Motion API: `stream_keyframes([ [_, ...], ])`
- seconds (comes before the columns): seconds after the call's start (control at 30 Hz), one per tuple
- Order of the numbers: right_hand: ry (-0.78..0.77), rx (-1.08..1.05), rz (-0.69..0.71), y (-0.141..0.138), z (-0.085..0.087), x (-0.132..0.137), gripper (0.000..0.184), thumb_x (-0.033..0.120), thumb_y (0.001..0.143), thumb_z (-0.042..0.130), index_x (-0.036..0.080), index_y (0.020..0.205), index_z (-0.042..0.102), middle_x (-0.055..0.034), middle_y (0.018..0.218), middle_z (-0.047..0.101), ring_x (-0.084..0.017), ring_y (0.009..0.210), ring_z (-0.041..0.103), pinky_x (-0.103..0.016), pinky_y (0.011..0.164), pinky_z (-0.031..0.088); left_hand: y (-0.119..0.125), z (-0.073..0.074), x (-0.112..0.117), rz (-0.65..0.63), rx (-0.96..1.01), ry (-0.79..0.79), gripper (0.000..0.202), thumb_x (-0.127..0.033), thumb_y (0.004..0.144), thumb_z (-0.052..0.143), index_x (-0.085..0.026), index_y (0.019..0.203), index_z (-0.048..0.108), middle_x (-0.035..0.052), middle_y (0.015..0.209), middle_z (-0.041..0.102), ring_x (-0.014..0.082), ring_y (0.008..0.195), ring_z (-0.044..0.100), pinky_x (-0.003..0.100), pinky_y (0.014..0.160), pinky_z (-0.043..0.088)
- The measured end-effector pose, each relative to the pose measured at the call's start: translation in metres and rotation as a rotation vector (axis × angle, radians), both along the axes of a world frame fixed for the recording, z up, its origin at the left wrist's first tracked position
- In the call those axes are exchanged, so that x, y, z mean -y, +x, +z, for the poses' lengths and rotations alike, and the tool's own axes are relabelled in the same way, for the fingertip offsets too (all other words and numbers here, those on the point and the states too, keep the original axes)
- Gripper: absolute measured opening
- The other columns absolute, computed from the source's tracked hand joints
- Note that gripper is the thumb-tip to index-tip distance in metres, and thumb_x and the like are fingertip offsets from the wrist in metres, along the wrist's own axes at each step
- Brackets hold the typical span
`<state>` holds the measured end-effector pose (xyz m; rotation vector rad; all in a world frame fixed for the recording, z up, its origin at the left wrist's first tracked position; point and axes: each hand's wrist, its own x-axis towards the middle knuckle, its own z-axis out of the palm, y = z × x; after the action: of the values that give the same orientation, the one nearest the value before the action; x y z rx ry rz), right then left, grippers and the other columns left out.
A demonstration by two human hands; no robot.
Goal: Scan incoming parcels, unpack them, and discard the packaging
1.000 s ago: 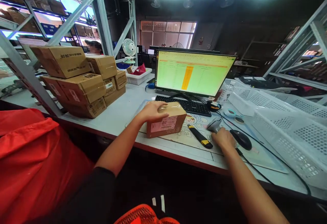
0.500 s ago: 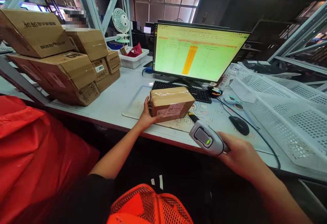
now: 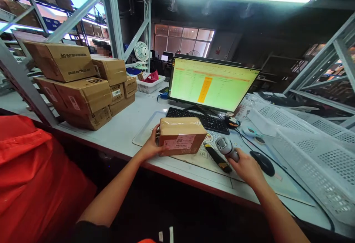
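My left hand (image 3: 151,146) grips the left end of a small taped cardboard parcel (image 3: 181,135), which stands on a desk mat (image 3: 144,132) with its pink label facing me. My right hand (image 3: 245,167) is closed round the handle of a grey barcode scanner (image 3: 226,147), just right of the parcel, its head turned toward the parcel. A black and yellow utility knife (image 3: 217,158) lies on the mat between parcel and scanner.
A monitor (image 3: 212,84) and black keyboard (image 3: 203,120) sit behind the parcel, with a black mouse (image 3: 262,162) to the right. Stacked cardboard boxes (image 3: 80,87) fill the left of the table. White perforated baskets (image 3: 307,132) lie right. Red sacks (image 3: 30,176) stand at my left.
My right hand has carried the scanner from near my body forward and down to beside the parcel. The left hand keeps its hold on the parcel's left end.
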<state>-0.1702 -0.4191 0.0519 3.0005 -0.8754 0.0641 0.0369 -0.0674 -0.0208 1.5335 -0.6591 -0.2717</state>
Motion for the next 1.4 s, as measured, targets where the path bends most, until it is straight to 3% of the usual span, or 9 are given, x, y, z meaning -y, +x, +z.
stream_keyframes([
  [0.1,0.023,-0.054,-0.123,0.014,-0.016,0.019,0.052,0.044,0.101,0.043,0.011,0.136,0.061,-0.0203,0.116,0.076,-0.035,0.107,0.073,-0.04,0.08,0.052,0.001,-0.003,-0.012,-0.021,-0.034,0.015,0.13,-0.054,0.066,0.095,-0.027,0.165,0.015,0.0176,0.159,0.044,0.0357,0.147,0.045,0.053,0.125,0.036],
  [0.23,0.069,0.009,-0.088,0.011,-0.04,0.048,0.06,0.048,0.098,0.043,0.007,0.139,0.061,-0.0227,0.128,0.072,-0.035,0.118,0.07,-0.043,0.098,0.053,0.0,-0.01,-0.018,-0.009,-0.095,-0.002,0.133,-0.056,0.062,0.096,-0.023,0.164,0.017,0.0209,0.161,0.041,0.039,0.15,0.042,0.054,0.127,0.033],
  [0.47,-0.023,0.312,-0.129,-0.03,-0.064,0.171,0.074,0.062,0.086,0.038,0.011,0.129,0.069,-0.0215,0.129,0.071,-0.039,0.119,0.067,-0.052,0.108,0.05,-0.002,-0.009,-0.015,-0.018,-0.094,-0.041,0.128,-0.057,0.065,0.095,-0.025,0.164,0.021,0.0197,0.161,0.042,0.0396,0.15,0.042,0.054,0.126,0.034],
  [0.57,-0.088,0.314,-0.177,-0.039,-0.068,0.195,0.07,0.06,0.085,0.04,0.012,0.126,0.07,-0.021,0.129,0.071,-0.042,0.118,0.065,-0.057,0.104,0.051,-0.001,-0.012,-0.016,-0.001,-0.091,-0.027,0.127,-0.057,0.065,0.095,-0.024,0.164,0.023,0.0203,0.161,0.043,0.0396,0.147,0.046,0.055,0.127,0.033],
  [0.7,-0.145,0.357,-0.091,-0.011,-0.042,0.162,0.054,0.045,0.095,0.039,0.012,0.125,0.069,-0.0195,0.131,0.07,-0.037,0.124,0.063,-0.051,0.109,0.048,0.002,-0.018,-0.02,0.044,-0.086,0.024,0.127,-0.057,0.061,0.096,-0.023,0.162,0.027,0.02,0.158,0.048,0.0401,0.147,0.047,0.056,0.126,0.034],
  [0.83,-0.026,0.116,0.099,0.071,-0.006,0.107,0.045,0.023,0.096,0.04,0.009,0.128,0.069,-0.0187,0.135,0.069,-0.027,0.13,0.059,-0.037,0.113,0.042,0.007,-0.023,-0.025,0.084,-0.052,0.071,0.121,-0.061,0.06,0.096,-0.023,0.158,0.036,0.018,0.153,0.054,0.0403,0.145,0.049,0.057,0.125,0.036],
  [1.0,0.091,-0.07,0.155,0.159,-0.009,0.077,0.031,0.018,0.092,0.051,0.015,0.109,0.077,-0.0127,0.115,0.077,-0.023,0.108,0.067,-0.027,0.091,0.046,0.008,-0.023,-0.027,0.087,-0.046,0.102,0.12,-0.064,0.06,0.095,-0.019,0.157,0.04,0.0204,0.15,0.056,0.0405,0.143,0.051,0.057,0.124,0.038],
  [1.2,0.111,-0.179,0.171,0.181,-0.016,0.08,0.028,0.017,0.091,0.054,0.013,0.103,0.078,-0.0147,0.112,0.078,-0.023,0.102,0.069,-0.027,0.083,0.044,0.007,-0.021,-0.026,0.053,-0.079,0.089,0.126,-0.063,0.061,0.095,-0.019,0.161,0.033,0.0206,0.152,0.055,0.0394,0.143,0.052,0.057,0.124,0.038],
  [1.4,0.11,-0.156,0.199,0.197,-0.01,0.072,0.033,0.018,0.095,0.049,0.016,0.118,0.073,-0.0126,0.121,0.075,-0.022,0.107,0.068,-0.028,0.085,0.045,0.006,-0.017,-0.024,0.044,-0.099,0.06,0.124,-0.061,0.06,0.096,-0.021,0.16,0.035,0.0181,0.149,0.058,0.0393,0.14,0.054,0.052,0.119,0.045],
])
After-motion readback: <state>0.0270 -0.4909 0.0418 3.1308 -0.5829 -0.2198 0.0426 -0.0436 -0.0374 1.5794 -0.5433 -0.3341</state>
